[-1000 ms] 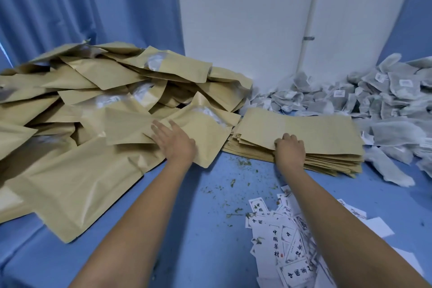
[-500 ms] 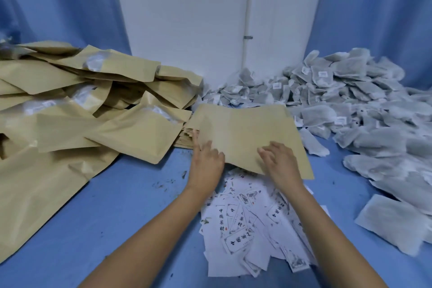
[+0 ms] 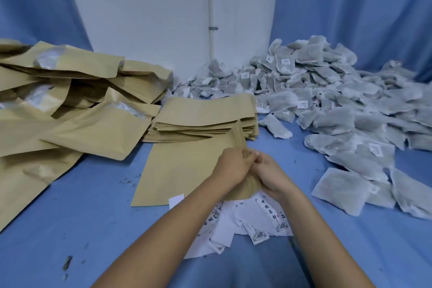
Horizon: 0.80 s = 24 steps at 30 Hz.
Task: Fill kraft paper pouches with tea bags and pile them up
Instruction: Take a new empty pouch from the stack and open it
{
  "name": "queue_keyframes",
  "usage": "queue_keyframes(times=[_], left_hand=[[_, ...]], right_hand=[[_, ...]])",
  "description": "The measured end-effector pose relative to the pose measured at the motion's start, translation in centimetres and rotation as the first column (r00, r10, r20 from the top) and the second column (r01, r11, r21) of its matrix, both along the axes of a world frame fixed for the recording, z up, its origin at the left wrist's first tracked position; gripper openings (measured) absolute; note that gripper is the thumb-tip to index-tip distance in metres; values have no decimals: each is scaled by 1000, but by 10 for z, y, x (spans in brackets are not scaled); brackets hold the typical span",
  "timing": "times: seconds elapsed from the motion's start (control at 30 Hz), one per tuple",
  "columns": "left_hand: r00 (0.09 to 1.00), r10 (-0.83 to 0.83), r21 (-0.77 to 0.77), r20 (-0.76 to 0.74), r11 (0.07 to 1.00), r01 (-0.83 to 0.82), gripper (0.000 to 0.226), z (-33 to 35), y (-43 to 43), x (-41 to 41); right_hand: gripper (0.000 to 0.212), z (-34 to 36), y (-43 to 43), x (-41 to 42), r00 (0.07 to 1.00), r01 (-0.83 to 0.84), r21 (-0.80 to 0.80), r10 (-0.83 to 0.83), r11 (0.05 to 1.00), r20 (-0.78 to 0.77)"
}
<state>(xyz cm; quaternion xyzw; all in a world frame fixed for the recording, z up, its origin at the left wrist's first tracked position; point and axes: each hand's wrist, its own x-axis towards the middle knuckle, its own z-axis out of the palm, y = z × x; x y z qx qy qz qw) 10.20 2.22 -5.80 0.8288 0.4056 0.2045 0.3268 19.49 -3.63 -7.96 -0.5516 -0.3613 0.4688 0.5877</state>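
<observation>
1: One kraft pouch (image 3: 187, 166) is in work. Position?
2: Flat on the desk (image 3: 81, 217), just in front of the stack of empty pouches (image 3: 201, 119). Its near corner lies over the printed labels (image 3: 257, 217).
1: Grip state?
2: Left grip (image 3: 233, 166) and right grip (image 3: 271, 175) both pinch the pouch's right edge, fingertips meeting there. They appear to be parting the mouth.
1: Change over the last second?
2: The left grip has left the pile of filled pouches (image 3: 81, 110). The pouch has come off the stack onto the desk. A new fill cycle is probably starting.
1: Next requirement?
2: Open the mouth, then load tea bags (image 3: 327, 91) from the heap at right. The pouch looks empty.
</observation>
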Motion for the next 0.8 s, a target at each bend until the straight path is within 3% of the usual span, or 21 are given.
queue_keyframes(times=[0.1, 0.2, 0.43, 0.53, 0.8], left_hand=[[998, 53, -35, 34, 998, -52, 28, -1, 8, 7], [989, 86, -149, 118, 987, -68, 23, -3, 12, 4], [945, 167, -363, 283, 930, -56, 18, -4, 14, -6], [919, 223, -446, 324, 893, -60, 23, -4, 13, -6], [883, 308, -464, 354, 878, -120, 23, -5, 9, -2]], right_hand=[[40, -3, -5, -1, 978, -24, 74, 39, 997, -205], [32, -9, -6, 3, 958, 16, 107, 15, 994, -285], [29, -15, -2, 3, 968, 28, 178, 17, 984, -249], [28, -15, -3, 6, 945, 33, 156, 21, 987, -328], [33, -13, -6, 7, 934, 1, 129, 45, 992, -354]])
